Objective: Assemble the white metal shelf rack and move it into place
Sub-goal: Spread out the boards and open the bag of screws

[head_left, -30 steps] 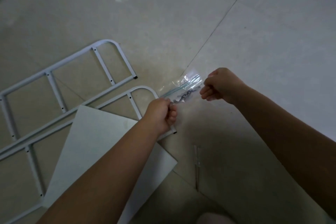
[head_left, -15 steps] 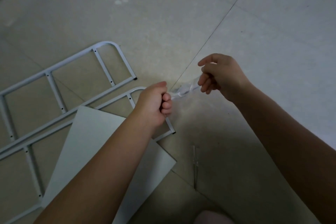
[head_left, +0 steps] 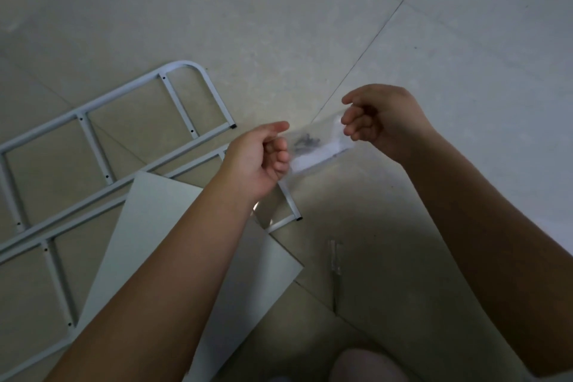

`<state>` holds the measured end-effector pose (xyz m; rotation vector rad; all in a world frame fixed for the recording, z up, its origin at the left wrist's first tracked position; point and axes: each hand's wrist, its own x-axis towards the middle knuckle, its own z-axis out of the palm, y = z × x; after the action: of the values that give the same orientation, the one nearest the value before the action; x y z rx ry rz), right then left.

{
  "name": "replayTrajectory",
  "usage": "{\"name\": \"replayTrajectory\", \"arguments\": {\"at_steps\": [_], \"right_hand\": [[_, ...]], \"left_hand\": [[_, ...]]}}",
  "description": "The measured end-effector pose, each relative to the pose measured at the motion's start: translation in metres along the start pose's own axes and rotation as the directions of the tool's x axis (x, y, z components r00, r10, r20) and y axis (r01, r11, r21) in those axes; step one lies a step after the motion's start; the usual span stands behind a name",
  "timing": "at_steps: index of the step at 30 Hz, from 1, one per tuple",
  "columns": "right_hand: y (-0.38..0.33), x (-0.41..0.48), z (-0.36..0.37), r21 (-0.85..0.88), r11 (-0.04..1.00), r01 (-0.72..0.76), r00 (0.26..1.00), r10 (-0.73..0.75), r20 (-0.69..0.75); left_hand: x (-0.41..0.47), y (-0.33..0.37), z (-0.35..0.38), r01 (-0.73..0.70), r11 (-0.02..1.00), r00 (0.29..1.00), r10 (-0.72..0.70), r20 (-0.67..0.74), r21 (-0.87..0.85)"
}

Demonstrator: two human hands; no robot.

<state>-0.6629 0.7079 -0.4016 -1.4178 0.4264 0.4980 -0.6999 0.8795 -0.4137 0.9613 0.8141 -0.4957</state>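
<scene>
Left hand [head_left: 263, 158] and right hand [head_left: 376, 121] each pinch clear hardware bag [head_left: 313, 146], stretched between.

A single view here: a wide-angle camera worn on the person's head, tipped forward and steeply down at the floor [head_left: 279, 25]. It's close in. Both forearms enter from the bottom edge and fill much of the lower half. The left hand [head_left: 257, 158] sits just left of centre, the right hand [head_left: 384, 121] just right of it, with the clear bag [head_left: 313, 146] between them at mid-frame. The white side frames [head_left: 92, 147] run off the left edge, and the flat panel [head_left: 161, 226] lies at lower left. Tile seams cross the upper right.
</scene>
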Motion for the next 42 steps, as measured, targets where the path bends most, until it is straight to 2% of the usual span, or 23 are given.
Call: {"name": "replayTrajectory", "arguments": {"at_steps": [4, 7, 9, 11, 13, 15, 18, 21, 25, 27, 30, 33, 35, 37, 38, 40, 42], "right_hand": [[0.015, 0.003, -0.003, -0.024, 0.999, -0.045, 0.998, 0.046, 0.046], [0.025, 0.007, -0.012, -0.037, 0.999, -0.022, 0.993, 0.026, 0.118], [0.04, 0.013, -0.022, -0.277, 0.961, 0.0, 0.998, 0.018, 0.06], [0.061, 0.018, -0.027, -0.617, 0.787, 0.023, 0.998, 0.022, 0.065], [0.084, 0.02, -0.025, -0.779, 0.625, 0.054, 0.986, 0.087, 0.139], [0.102, 0.022, -0.02, -0.796, 0.602, 0.056, 0.985, 0.099, 0.144], [0.109, 0.027, -0.012, -0.829, 0.545, 0.123, 0.992, -0.075, 0.098], [0.099, 0.029, -0.004, -0.829, 0.505, 0.24, 0.963, -0.233, 0.137], [0.078, 0.035, 0.006, -0.897, 0.322, 0.302, 0.927, -0.321, 0.197], [0.061, 0.037, 0.008, -0.898, 0.278, 0.34, 0.904, -0.36, 0.23], [0.045, 0.039, 0.008, -0.882, 0.329, 0.338, 0.921, -0.309, 0.238], [0.05, 0.044, 0.013, -0.937, 0.165, 0.308, 0.941, -0.2, 0.274], [0.05, 0.046, 0.016, -0.946, 0.103, 0.308, 0.936, -0.209, 0.282], [0.047, 0.049, 0.016, -0.941, 0.163, 0.295, 0.941, -0.217, 0.258], [0.045, 0.05, 0.015, -0.932, 0.241, 0.271, 0.955, -0.191, 0.228], [0.044, 0.052, 0.013, -0.873, 0.457, 0.171, 0.985, -0.068, 0.157], [0.048, 0.052, 0.012, -0.755, 0.656, 0.005, 0.995, 0.068, 0.066]], "left_hand": [[0.004, -0.006, -0.008, -0.021, 0.993, 1.0, 0.02, 0.014, 0.119], [0.007, -0.007, -0.016, 0.007, 0.99, 1.0, -0.01, 0.017, 0.137], [0.008, -0.006, -0.021, 0.013, 0.997, 1.0, -0.014, 0.018, 0.071], [0.01, -0.006, -0.025, -0.003, 0.999, 1.0, 0.002, -0.018, -0.036], [0.012, -0.007, -0.027, -0.028, 0.993, 0.998, 0.02, -0.064, -0.112], [0.013, -0.009, -0.03, -0.035, 0.983, 0.996, 0.02, -0.082, -0.181], [0.014, -0.011, -0.036, -0.05, 0.972, 0.995, 0.027, -0.1, -0.229], [0.016, -0.01, -0.045, -0.107, 0.965, 0.99, 0.081, -0.118, -0.24], [0.018, -0.003, -0.053, -0.17, 0.952, 0.984, 0.15, -0.099, -0.253], [0.019, 0.0, -0.054, -0.193, 0.944, 0.98, 0.17, -0.107, -0.267], [0.023, 0.007, -0.055, -0.257, 0.918, 0.958, 0.202, -0.203, -0.302], [0.03, 0.007, -0.056, -0.269, 0.894, 0.951, 0.19, -0.243, -0.358], [0.031, 0.007, -0.054, -0.258, 0.872, 0.956, 0.168, -0.242, -0.417], [0.026, 0.008, -0.052, -0.237, 0.869, 0.969, 0.178, -0.172, -0.435], [0.025, 0.007, -0.053, -0.216, 0.874, 0.976, 0.181, -0.12, -0.436], [0.028, 0.0, -0.063, -0.183, 0.889, 0.983, 0.164, -0.081, -0.419], [0.035, -0.014, -0.069, -0.158, 0.958, 0.981, 0.125, -0.145, -0.239]]}}
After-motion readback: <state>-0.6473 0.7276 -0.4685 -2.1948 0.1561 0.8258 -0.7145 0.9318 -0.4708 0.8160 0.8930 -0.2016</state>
